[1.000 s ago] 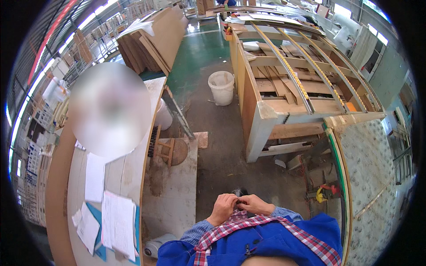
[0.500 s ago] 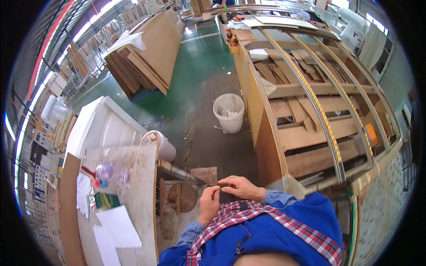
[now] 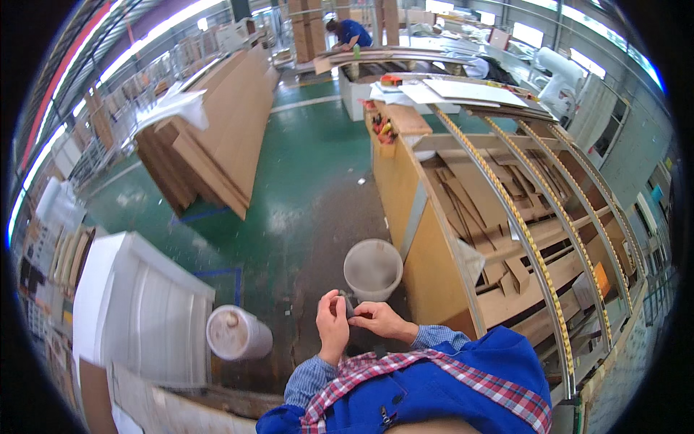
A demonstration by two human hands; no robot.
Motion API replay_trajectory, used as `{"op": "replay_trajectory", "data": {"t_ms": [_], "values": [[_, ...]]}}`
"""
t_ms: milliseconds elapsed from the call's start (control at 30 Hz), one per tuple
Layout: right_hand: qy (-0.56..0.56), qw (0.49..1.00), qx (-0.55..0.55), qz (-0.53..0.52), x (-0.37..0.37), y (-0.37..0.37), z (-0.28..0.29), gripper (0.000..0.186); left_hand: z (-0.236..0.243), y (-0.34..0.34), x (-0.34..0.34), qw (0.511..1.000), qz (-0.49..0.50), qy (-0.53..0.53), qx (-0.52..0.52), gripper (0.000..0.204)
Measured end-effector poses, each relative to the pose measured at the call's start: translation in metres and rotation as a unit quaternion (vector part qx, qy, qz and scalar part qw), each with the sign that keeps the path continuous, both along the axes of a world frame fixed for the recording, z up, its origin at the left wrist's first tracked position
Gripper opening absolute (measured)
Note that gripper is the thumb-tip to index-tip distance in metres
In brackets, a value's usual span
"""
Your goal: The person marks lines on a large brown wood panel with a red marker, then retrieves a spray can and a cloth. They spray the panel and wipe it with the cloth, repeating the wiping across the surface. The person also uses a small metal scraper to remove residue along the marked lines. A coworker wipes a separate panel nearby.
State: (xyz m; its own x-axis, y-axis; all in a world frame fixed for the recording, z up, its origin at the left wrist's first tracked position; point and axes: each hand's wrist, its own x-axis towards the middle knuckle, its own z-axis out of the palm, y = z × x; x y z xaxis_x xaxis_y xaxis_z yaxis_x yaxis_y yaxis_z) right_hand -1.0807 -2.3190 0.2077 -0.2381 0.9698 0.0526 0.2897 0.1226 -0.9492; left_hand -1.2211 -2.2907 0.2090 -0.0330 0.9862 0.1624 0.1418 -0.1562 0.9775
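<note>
My left hand [image 3: 333,328] is raised in front of my body, its fingers closed around a small dark grey piece [image 3: 349,307]. What the piece is I cannot make out. Fingers and thumb of my right hand [image 3: 385,320] pinch at the same piece from the other side. Just beyond my hands stands a whitish plastic bucket [image 3: 373,266], its contents blurred.
A lidded white bucket [image 3: 240,333] stands left, beside a large white panelled piece [image 3: 137,311]. On the right is a wooden frame [image 3: 419,239] with yellow-edged metal rails and board scraps. Brown sheets [image 3: 210,137] lean at far left; a person [image 3: 352,34] bends over farther back.
My view has shifted forward, and the worktable with papers and a bottle has mostly slipped out at the lower left. A grey piece now shows between my hands; the bucket is nearer.
</note>
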Motion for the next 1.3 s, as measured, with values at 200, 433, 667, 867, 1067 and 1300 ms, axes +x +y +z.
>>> {"op": "replay_trajectory", "data": {"t_ms": [200, 433, 667, 867, 1067, 1300], "values": [[0.191, 0.975, -0.076, -0.085, 0.018, 0.132, -0.037, 0.014, 0.029, 0.143, 0.014, 0.881, -0.236, 0.291, 0.289, 0.032], [0.128, 0.983, -0.134, -0.015, 0.049, 0.319, -0.068, 0.017, 0.0, 0.336, 0.008, 0.839, -0.318, 0.357, 0.26, 0.039], [0.207, 0.969, -0.113, 0.071, 0.043, 0.535, -0.018, 0.024, 0.017, 0.535, -0.002, 0.901, -0.244, 0.304, 0.188, 0.04], [0.111, 0.97, -0.09, 0.198, 0.055, 0.697, -0.009, 0.029, -0.017, 0.662, -0.003, 0.967, -0.158, 0.186, 0.073, 0.031], [-0.007, 0.98, -0.023, 0.196, 0.104, 0.849, -0.022, 0.032, -0.054, 0.836, 0.043, 0.949, -0.237, 0.189, 0.089, 0.028], [-0.043, 0.996, 0.076, -0.003, 0.201, 1.012, 0.023, 0.029, 0.004, 1.054, 0.157, 0.918, -0.351, 0.142, 0.118, 0.033]]}}
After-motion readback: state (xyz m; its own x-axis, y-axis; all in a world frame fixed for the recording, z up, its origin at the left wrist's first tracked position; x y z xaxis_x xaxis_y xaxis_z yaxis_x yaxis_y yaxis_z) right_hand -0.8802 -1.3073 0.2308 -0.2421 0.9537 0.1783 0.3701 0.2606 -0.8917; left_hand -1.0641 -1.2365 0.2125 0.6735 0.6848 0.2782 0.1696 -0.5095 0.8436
